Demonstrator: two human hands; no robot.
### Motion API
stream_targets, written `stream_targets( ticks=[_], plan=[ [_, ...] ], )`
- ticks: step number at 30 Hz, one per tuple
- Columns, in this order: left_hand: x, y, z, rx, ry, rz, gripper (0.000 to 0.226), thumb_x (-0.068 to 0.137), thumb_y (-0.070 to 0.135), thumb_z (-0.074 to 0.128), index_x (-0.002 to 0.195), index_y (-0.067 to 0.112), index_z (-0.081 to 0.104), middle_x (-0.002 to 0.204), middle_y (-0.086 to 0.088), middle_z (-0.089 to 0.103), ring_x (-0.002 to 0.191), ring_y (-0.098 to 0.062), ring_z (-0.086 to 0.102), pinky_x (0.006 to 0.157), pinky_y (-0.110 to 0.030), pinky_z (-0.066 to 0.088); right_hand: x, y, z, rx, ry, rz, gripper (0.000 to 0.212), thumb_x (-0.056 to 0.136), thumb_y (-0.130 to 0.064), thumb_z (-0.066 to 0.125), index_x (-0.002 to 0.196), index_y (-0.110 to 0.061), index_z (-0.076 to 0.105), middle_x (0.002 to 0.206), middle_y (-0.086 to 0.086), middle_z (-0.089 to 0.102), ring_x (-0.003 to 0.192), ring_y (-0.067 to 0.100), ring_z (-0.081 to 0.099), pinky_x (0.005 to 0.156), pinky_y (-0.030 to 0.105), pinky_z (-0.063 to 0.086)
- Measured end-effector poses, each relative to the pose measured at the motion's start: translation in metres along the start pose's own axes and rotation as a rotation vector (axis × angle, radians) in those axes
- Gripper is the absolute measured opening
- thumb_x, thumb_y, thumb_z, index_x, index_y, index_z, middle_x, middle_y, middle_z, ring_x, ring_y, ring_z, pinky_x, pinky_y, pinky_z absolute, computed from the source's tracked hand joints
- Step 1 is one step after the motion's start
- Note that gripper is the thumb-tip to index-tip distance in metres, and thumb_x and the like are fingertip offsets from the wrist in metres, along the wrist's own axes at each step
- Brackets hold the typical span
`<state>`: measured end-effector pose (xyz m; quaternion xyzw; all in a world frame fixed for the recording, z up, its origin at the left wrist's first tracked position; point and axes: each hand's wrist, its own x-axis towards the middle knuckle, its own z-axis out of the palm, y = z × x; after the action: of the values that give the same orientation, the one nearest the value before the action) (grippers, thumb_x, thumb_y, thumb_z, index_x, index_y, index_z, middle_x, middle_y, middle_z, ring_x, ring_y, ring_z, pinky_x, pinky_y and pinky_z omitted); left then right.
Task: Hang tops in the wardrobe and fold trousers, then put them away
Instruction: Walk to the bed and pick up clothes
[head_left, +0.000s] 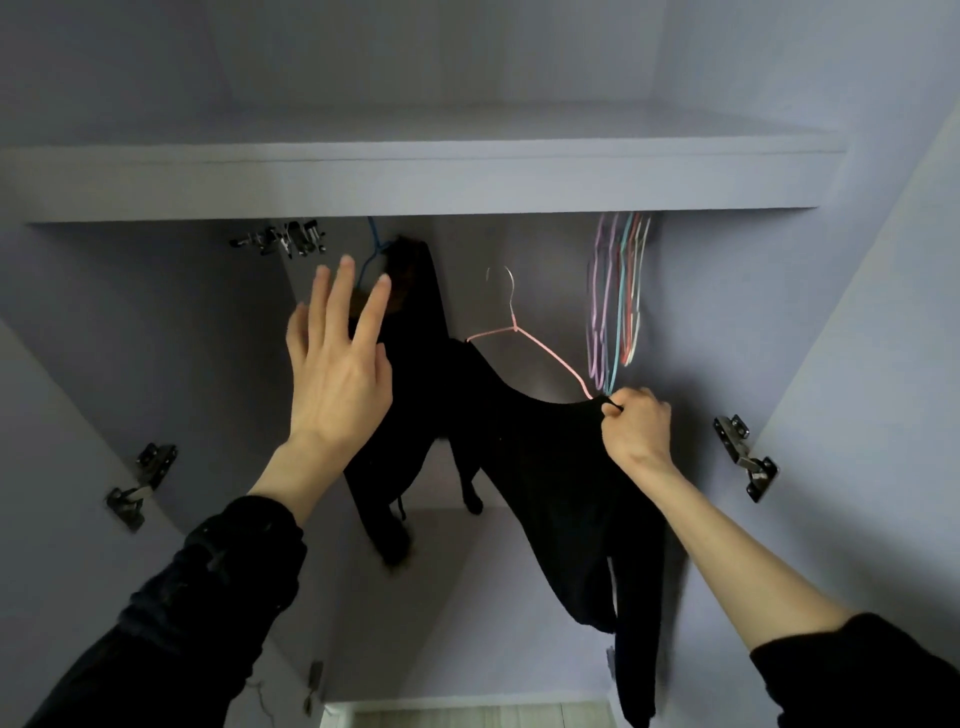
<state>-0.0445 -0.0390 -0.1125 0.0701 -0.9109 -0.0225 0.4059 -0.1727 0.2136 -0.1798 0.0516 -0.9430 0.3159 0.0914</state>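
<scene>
Evidently thin pink wire hanger (524, 345), limp black top (550, 467).

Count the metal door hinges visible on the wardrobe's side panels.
3: one hinge low on the left panel, one hinge high on the left under the shelf, one hinge on the right. Others may be out of view.

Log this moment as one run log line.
left hand: open, raised | right hand: gripping black top on pink hanger | hook: not yet on rail
</scene>
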Motion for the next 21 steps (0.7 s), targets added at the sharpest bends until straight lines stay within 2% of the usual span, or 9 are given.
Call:
stream_targets(
  ticks=[4,7,10,15,18,21],
  plan=[
    [0.027,-0.012,-0.006,0.099,-0.02,0.005,0.077,0.084,0.003,0.055,0.15,0.017,0.016,0.156,-0.02,0.004,0.143,-0.04,-0.001,0.112,-0.06,0.006,0.004,-0.032,0.017,0.272,-0.009,0.166,0.018,0.094,-0.01,0.05,0.099,-0.004,0.067,0.111,0.018,0.062,0.113,0.036,0.049,0.089,0.035,0.041],
    [0.043,-0.023,-0.009,0.157,-0.066,0.014,0.082,0.083,0.003,0.057,0.151,0.019,0.013,0.157,-0.02,0.001,0.143,-0.042,-0.004,0.111,-0.062,0.003,0.015,-0.063,0.031,0.391,-0.03,0.221,0.02,0.095,-0.012,0.05,0.101,-0.002,0.066,0.107,0.017,0.065,0.109,0.034,0.056,0.089,0.033,0.044],
    [0.058,-0.031,-0.01,0.21,-0.113,0.041,0.085,0.082,0.003,0.057,0.151,0.021,0.011,0.157,-0.02,-0.002,0.142,-0.043,-0.006,0.111,-0.062,0.002,0.029,-0.092,0.044,0.415,-0.041,0.232,0.023,0.095,-0.012,0.048,0.106,0.0,0.065,0.111,0.018,0.065,0.109,0.034,0.058,0.089,0.034,0.044],
    [0.08,-0.046,-0.007,0.237,-0.173,0.065,0.095,0.082,0.005,0.057,0.15,0.027,-0.006,0.156,-0.015,-0.017,0.141,-0.041,-0.017,0.111,-0.065,0.0,0.055,-0.132,0.066,0.468,-0.047,0.243,0.022,0.095,-0.01,0.048,0.106,0.003,0.062,0.112,0.02,0.064,0.106,0.033,0.06,0.084,0.033,0.045],
    [0.082,-0.054,-0.001,0.238,-0.169,0.096,0.1,0.081,0.006,0.059,0.145,0.028,-0.015,0.151,-0.011,-0.027,0.14,-0.042,-0.019,0.108,-0.069,0.001,0.072,-0.15,0.081,0.44,-0.06,0.245,0.025,0.096,-0.014,0.045,0.11,0.002,0.059,0.12,0.019,0.06,0.111,0.033,0.056,0.087,0.035,0.044],
    [0.083,-0.06,0.006,0.233,-0.145,0.108,0.103,0.079,0.004,0.061,0.145,0.028,-0.014,0.151,-0.011,-0.026,0.139,-0.041,-0.021,0.107,-0.071,0.002,0.085,-0.159,0.092,0.391,-0.062,0.252,0.027,0.097,-0.015,0.044,0.113,0.001,0.056,0.124,0.018,0.057,0.114,0.033,0.054,0.087,0.034,0.043]
  ],
)
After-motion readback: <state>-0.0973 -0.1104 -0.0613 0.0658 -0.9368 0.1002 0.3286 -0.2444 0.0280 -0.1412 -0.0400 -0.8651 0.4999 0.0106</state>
